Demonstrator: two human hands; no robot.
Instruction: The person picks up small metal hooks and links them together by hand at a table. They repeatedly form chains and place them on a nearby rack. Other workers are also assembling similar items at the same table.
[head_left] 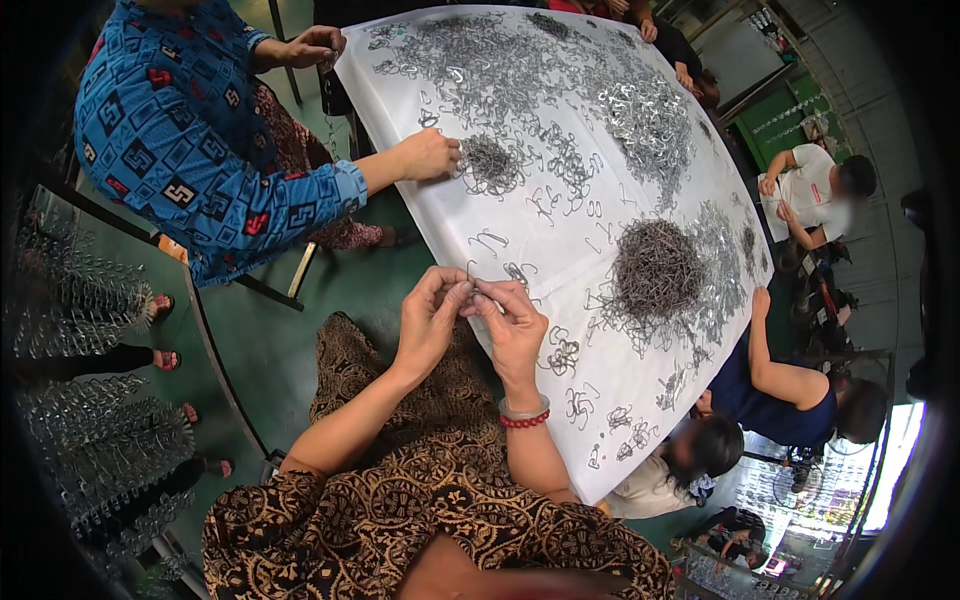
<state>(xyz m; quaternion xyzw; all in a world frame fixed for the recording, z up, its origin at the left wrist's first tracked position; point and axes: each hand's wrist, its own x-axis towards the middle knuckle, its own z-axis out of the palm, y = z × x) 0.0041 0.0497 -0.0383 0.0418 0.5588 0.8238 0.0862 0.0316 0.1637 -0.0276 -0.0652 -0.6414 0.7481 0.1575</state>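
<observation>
- Left hand [437,312] and right hand [515,325] pinch a wire [471,267] by the surface's [450,215] edge.
- A slack pinch could drop it past that edge, I'd say.

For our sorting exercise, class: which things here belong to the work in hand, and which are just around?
Apparently in the work:
- left hand, right hand
- thin metal piece at their fingertips
- dark metal pile
- white-covered table

Apparently just around:
- red bead bracelet
- racked metal pieces, far left
</observation>
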